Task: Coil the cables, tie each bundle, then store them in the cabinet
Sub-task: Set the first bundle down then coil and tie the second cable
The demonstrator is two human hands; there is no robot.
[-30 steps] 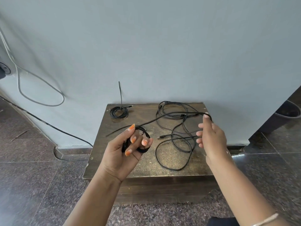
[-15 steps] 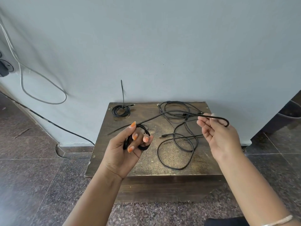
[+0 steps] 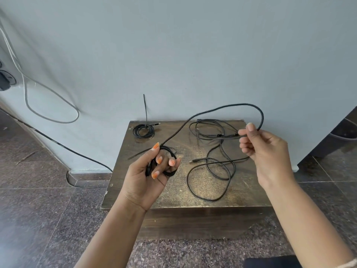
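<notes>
1. head view: the left hand (image 3: 152, 176) is curled round a small coil of black cable (image 3: 228, 107), held over the low wooden table (image 3: 181, 198) near its left half.
2. the right hand (image 3: 264, 149) pinches the same cable between thumb and fingers, above the table's right edge.
3. compared with 0.5 s ago, the right hand has lifted and moved further right, so the free stretch now arches high up against the wall (image 3: 173, 45) in 1 wide loop, where before it ran nearly flat between the hands.
4. the left hand has stayed in place with its coil unchanged.
5. the loose cable (image 3: 208, 198) lies spread over the table's right half, as earlier.
6. 1 tied bundle (image 3: 144, 130) sits at the back left corner, its tie sticking upright, unmoved.
7. a loose cable tie (image 3: 135, 155) lies flat near the left edge, just behind the left hand.
</notes>
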